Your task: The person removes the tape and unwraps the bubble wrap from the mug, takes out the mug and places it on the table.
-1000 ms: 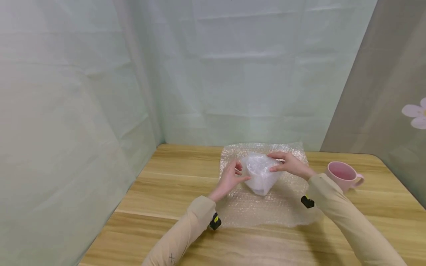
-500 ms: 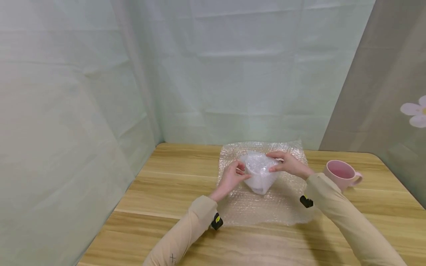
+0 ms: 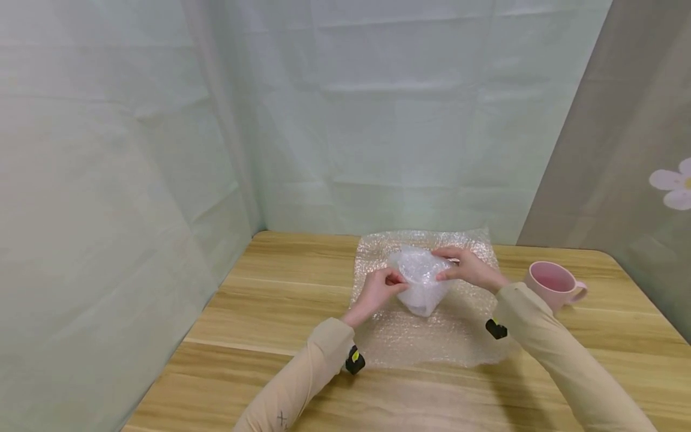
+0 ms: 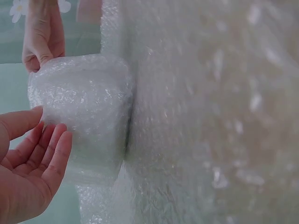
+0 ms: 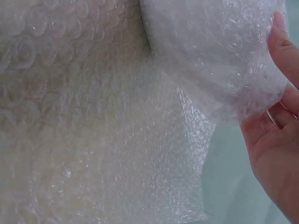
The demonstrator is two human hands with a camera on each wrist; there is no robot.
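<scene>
A bundle wrapped in bubble wrap (image 3: pixel 423 291) sits on a flat bubble wrap sheet (image 3: pixel 432 345) in the head view; whatever is inside is hidden by the cloudy layers. My left hand (image 3: pixel 375 292) pinches the bundle's left upper edge between thumb and fingertips, and the left wrist view shows the fingers (image 4: pixel 58 154) curled up toward the thumb at that edge. On the opposite side, my right hand (image 3: pixel 468 269) holds a gathered corner. The right wrist view has the thumb (image 5: pixel 282 46) on top of the wrap (image 5: pixel 210 51) and the other fingers beneath.
A pink mug (image 3: pixel 545 293) stands right of the sheet, its handle pointing right, partly behind the right sleeve. The wooden table (image 3: pixel 291 282) ends at pale curtains (image 3: pixel 405 150) at the back and left. Small black devices are strapped at both wrists.
My left hand has moved slightly right, its fingers closing toward the thumb at the bundle's edge. The right hand and the mug have stayed in place.
</scene>
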